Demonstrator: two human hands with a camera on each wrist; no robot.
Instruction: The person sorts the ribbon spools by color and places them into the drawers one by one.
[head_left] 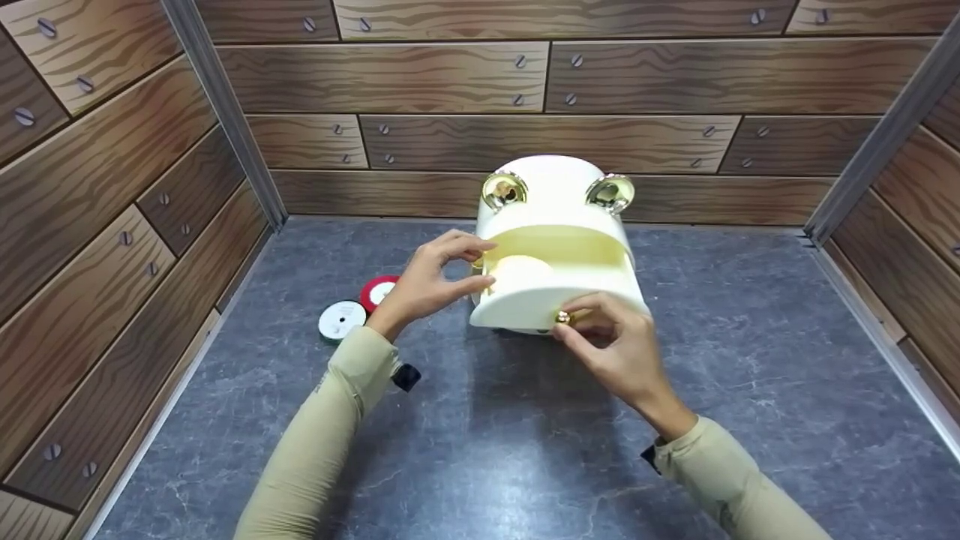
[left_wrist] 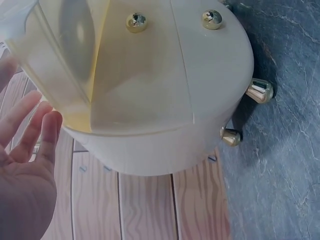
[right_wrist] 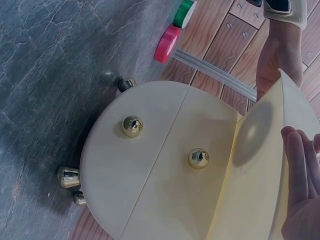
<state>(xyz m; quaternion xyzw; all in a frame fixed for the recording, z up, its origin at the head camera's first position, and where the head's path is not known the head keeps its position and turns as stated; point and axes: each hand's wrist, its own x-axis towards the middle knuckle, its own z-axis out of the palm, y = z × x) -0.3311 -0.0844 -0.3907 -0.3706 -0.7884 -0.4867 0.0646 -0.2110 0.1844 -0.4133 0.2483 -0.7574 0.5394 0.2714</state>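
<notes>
A white round-fronted cabinet (head_left: 556,184) stands in the middle of the floor, its top front panel (head_left: 517,309) tilted outward. My right hand (head_left: 622,349) pinches the small gold knob (head_left: 562,318) on that panel between thumb and fingers. At the left side of the opening is my left hand (head_left: 424,281), thumb and fingers spread apart, fingertips right at the panel's edge. In the left wrist view this left hand (left_wrist: 27,187) shows loosely bent fingers beside the panel, with nothing gripped. Lower on the front sit two more gold knobs (right_wrist: 198,158), on closed sections.
Two gold cup-shaped pieces (head_left: 504,191) flank the cabinet's top. Gold feet (left_wrist: 260,91) hold it off the dark marbled floor (head_left: 750,360). Left of it lie a red disc (right_wrist: 167,44) and a green-edged disc (right_wrist: 184,14). Wood-patterned walls (head_left: 450,79) stand behind and at both sides.
</notes>
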